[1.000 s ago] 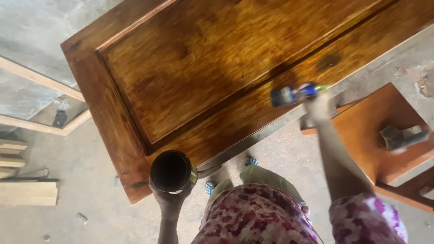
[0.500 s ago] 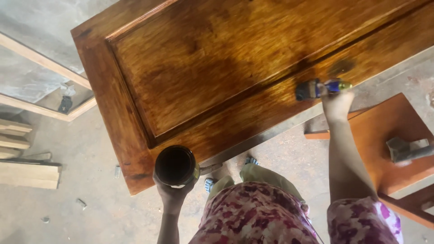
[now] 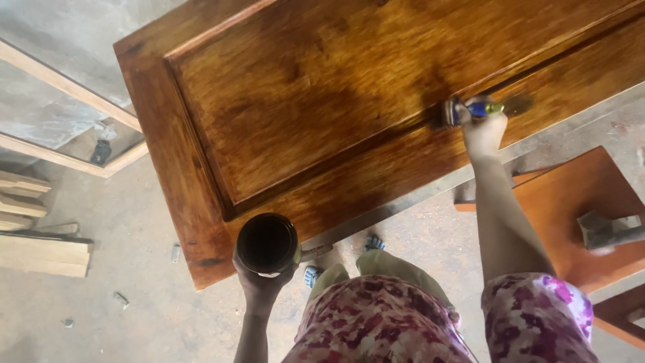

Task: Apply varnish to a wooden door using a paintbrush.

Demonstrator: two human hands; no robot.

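Note:
A large brown wooden door panel [image 3: 322, 101] lies flat, glossy with stain, filling the upper view. My right hand [image 3: 481, 132] grips a blue-handled paintbrush [image 3: 470, 109] with its bristles on the panel's groove near the right side. My left hand [image 3: 261, 282] holds a round can of dark stain [image 3: 267, 244] from below, just in front of the panel's near edge.
An orange-brown wooden stool [image 3: 571, 215] with a grey block [image 3: 605, 230] on it stands at the right. Light wooden frames [image 3: 67, 128] and stacked planks [image 3: 33, 235] lie on the concrete floor at the left. My sandalled feet [image 3: 339, 262] show below the panel.
My right hand has carried the brush up and to the right, from the panel's lower rail to the groove. The can has stayed in my left hand.

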